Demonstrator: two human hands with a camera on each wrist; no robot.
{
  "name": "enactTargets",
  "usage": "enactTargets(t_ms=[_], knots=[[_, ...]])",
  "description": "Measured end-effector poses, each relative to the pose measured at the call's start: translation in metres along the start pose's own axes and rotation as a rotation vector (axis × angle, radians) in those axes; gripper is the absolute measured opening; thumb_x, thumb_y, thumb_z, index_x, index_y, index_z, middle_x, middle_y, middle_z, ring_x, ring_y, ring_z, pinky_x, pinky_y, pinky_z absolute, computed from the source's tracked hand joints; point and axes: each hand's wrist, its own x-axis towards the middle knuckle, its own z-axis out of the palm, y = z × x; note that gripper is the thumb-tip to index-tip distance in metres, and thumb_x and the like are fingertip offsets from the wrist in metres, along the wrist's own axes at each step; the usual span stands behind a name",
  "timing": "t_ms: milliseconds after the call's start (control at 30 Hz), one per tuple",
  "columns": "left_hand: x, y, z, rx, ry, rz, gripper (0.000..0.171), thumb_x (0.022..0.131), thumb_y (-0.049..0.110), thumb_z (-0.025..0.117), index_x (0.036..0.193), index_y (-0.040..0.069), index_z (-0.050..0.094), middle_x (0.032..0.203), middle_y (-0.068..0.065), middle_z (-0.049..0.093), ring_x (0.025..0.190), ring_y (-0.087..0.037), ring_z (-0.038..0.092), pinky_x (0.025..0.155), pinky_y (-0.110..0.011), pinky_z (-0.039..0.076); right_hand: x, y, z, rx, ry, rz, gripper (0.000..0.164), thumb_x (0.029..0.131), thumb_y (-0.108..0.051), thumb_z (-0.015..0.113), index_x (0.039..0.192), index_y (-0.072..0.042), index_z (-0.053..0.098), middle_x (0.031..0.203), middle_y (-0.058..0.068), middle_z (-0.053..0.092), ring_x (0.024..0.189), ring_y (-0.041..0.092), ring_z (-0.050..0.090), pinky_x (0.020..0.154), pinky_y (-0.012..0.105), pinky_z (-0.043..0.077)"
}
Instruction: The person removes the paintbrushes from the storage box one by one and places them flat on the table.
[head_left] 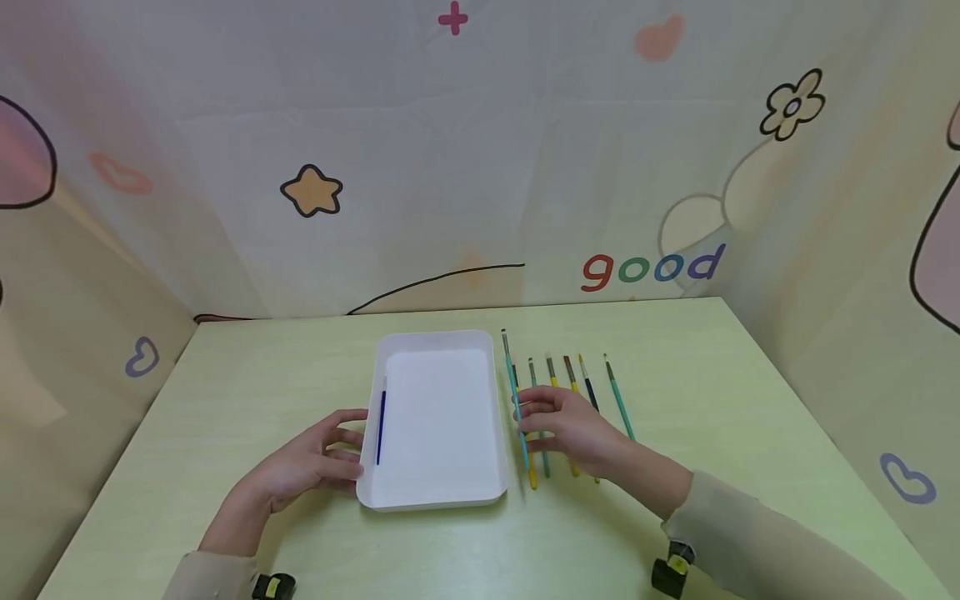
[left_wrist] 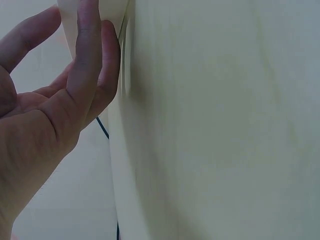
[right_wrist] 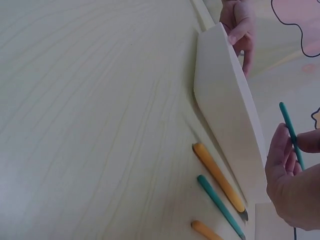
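Note:
A thin teal paintbrush [head_left: 512, 379] stands tilted just right of the white tray [head_left: 495, 417], bristles up and away. My right hand [head_left: 566, 425] pinches it between thumb and fingers; in the right wrist view its teal handle [right_wrist: 286, 117] sticks out past the fingertips. On the tray's left side lies a slim dark-blue brush [head_left: 382, 425]. My left hand [head_left: 311, 462] holds the tray's left edge. Seen from the right wrist, the thumb of that left hand [right_wrist: 239, 25] lies at the rim. The left wrist view shows its fingers [left_wrist: 87, 55] against the outer wall.
Several brushes lie side by side under and beyond my right hand, among them a yellow one [right_wrist: 217, 172], a teal one [right_wrist: 220, 205] and a dark-handled one [head_left: 589, 392]. Farthest right is another teal brush [head_left: 618, 404]. A printed curtain [head_left: 450, 208] hangs behind the table [head_left: 420, 554].

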Motion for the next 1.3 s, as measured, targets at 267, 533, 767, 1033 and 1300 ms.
enactTargets(t_ms=[267,533,767,1033,1300], knots=[[0.0,0.0,0.0,0.0,-0.006,0.007,0.082,0.09,-0.002,0.072,0.158,0.004,0.027,0.135,-0.029,0.046,0.107,-0.034,0.064,0.087,-0.045,0.059,-0.004,0.005,-0.018,-0.044,0.037,0.017,0.047,0.098,-0.002,0.063,0.14,0.01,0.046,0.113,0.016,0.055,0.096,0.024,0.061,0.084,0.039,0.06],[0.0,0.0,0.001,0.005,0.007,0.007,0.082,0.09,-0.002,0.073,0.158,0.004,0.026,0.134,-0.028,0.046,0.108,-0.034,0.063,0.087,-0.045,0.059,-0.009,0.009,-0.035,-0.101,0.042,0.004,0.045,0.099,-0.001,0.062,0.139,0.012,0.045,0.114,0.018,0.054,0.093,0.024,0.061,0.083,0.039,0.06],[0.0,0.0,0.001,0.008,0.007,0.004,0.083,0.09,-0.001,0.073,0.158,0.003,0.026,0.135,-0.028,0.046,0.108,-0.034,0.063,0.087,-0.046,0.059,-0.017,0.012,-0.05,-0.119,0.077,0.023,0.048,0.1,-0.003,0.062,0.141,0.011,0.043,0.116,0.017,0.053,0.095,0.025,0.061,0.082,0.039,0.06],[0.0,-0.001,0.0,0.005,0.008,0.007,0.082,0.09,-0.002,0.073,0.158,0.004,0.026,0.134,-0.028,0.045,0.109,-0.034,0.063,0.087,-0.045,0.059,-0.017,0.015,-0.072,-0.163,0.115,0.025,0.049,0.1,-0.004,0.062,0.143,0.01,0.042,0.117,0.018,0.052,0.097,0.025,0.061,0.082,0.039,0.06],[0.0,0.001,0.001,0.006,0.008,0.001,0.082,0.09,-0.001,0.073,0.158,0.003,0.027,0.134,-0.028,0.045,0.109,-0.034,0.063,0.087,-0.045,0.059,-0.015,0.016,-0.1,-0.206,0.173,0.03,0.052,0.101,-0.005,0.061,0.146,0.01,0.039,0.127,0.024,0.05,0.103,0.029,0.06,0.082,0.038,0.061]])
